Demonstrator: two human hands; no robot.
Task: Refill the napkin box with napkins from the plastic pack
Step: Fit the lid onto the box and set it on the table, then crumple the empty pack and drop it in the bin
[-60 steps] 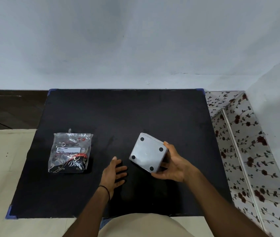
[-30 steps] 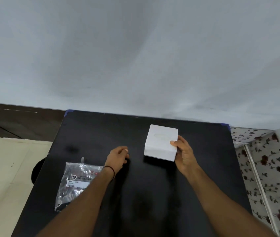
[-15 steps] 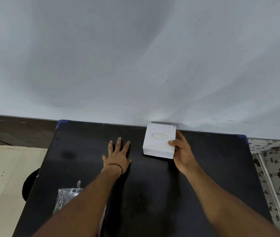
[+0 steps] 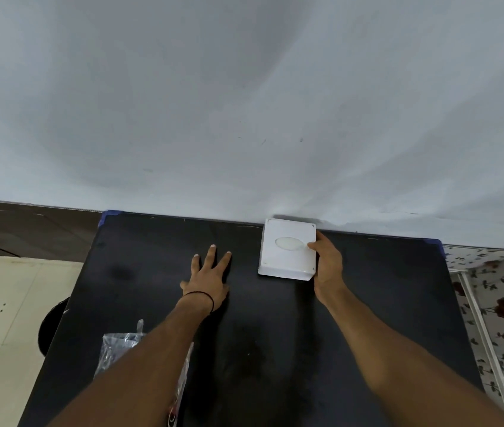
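Note:
The white napkin box [image 4: 286, 249] stands upright at the far edge of the black table [image 4: 383, 288], touching the wall, its oval slot facing up. My right hand [image 4: 327, 266] grips the box's right side, thumb on top near the slot. To the left of the box, my left hand [image 4: 209, 277] lies flat on the table with fingers spread, holding nothing. The clear plastic pack [image 4: 118, 346] lies near the table's left front, mostly hidden under my left forearm.
A pale wall [image 4: 244, 103] rises right behind the table. A floral-patterned surface [image 4: 497, 303] runs along the right. Tiled floor [image 4: 4, 303] and a dark round object [image 4: 48, 328] lie left of the table.
My right hand turned the box upright and slid it away to the table's far edge against the wall. My left hand went from near the pack to flat on the table.

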